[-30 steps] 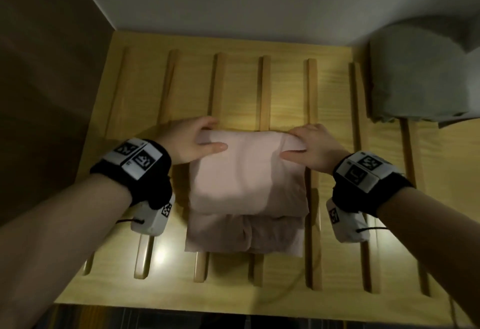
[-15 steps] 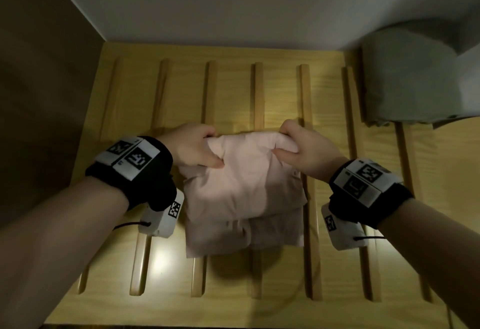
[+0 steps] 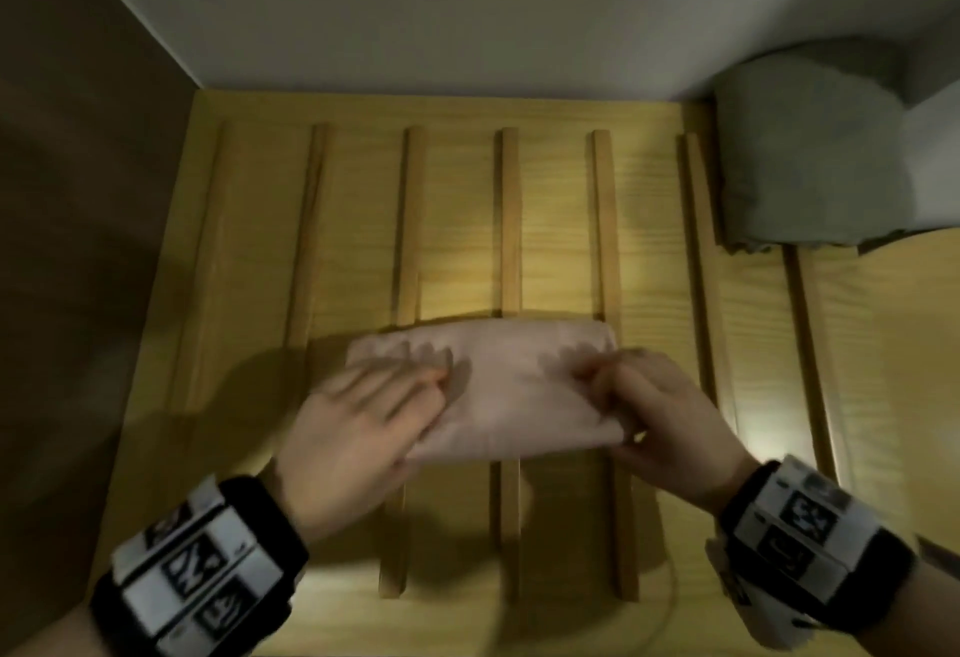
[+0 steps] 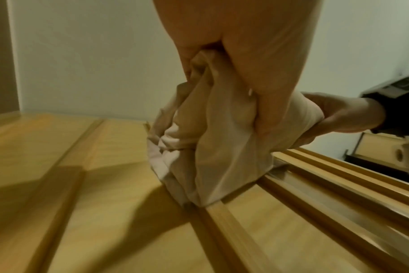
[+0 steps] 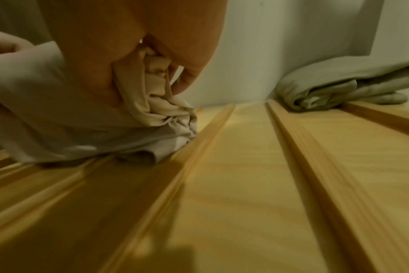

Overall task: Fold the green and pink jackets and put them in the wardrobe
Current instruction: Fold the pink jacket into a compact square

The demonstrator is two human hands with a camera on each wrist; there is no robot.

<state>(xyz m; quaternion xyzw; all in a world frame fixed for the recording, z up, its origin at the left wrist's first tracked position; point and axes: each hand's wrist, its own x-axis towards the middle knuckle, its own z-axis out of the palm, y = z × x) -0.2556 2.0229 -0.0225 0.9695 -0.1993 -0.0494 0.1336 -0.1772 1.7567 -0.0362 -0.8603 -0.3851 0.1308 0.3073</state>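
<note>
Left hand (image 3: 358, 428) and right hand (image 3: 660, 412), each with fingers and thumb clamped on one end of the folded pink jacket (image 3: 498, 391), hold the bundle against the slatted wooden wardrobe shelf (image 3: 561, 251), its lower edge touching the slats. Both wrists carry a black wristband (image 3: 810, 547) bearing white square-patterned marker tags, on which no lettering can be read in the blur. The folded green jacket (image 3: 800, 163) lies well apart in the shelf's far right corner against the white back wall (image 3: 415, 7), with a dark side panel (image 3: 78, 189) bounding the shelf at left.
</note>
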